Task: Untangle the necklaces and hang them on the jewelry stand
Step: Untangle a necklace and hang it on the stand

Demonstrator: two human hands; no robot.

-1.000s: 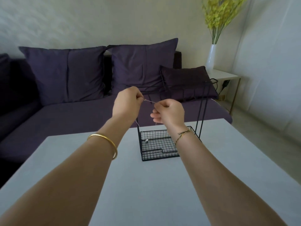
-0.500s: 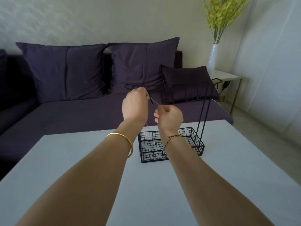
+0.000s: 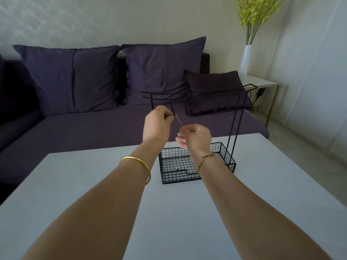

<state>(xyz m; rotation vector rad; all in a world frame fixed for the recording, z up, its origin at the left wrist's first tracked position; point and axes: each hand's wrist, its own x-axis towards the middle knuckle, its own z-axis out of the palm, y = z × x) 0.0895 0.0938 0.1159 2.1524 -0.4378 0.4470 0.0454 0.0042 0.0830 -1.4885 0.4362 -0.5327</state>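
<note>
A black wire jewelry stand [image 3: 232,128] with a mesh basket base stands on the white table [image 3: 75,184]. Its top bars with hooks run in front of the sofa cushions. A thin silver necklace [image 3: 179,121] is stretched between my two hands, just below the stand's left top bar. My left hand [image 3: 157,124] pinches its upper end beside that bar. My right hand [image 3: 195,136] pinches the chain lower and to the right. A fine strand hangs down to a small pendant [image 3: 176,167] over the basket floor.
A dark purple sofa [image 3: 93,132] with several cushions stands behind the table. A white vase [image 3: 245,61] of yellow-green flowers sits on a small side table [image 3: 262,83] at the right. A gold bangle is on my left wrist, a thin bracelet on my right.
Both hands have moved right and up toward the stand's left top bar, carrying the necklace. The chain between them now slants more steeply.
</note>
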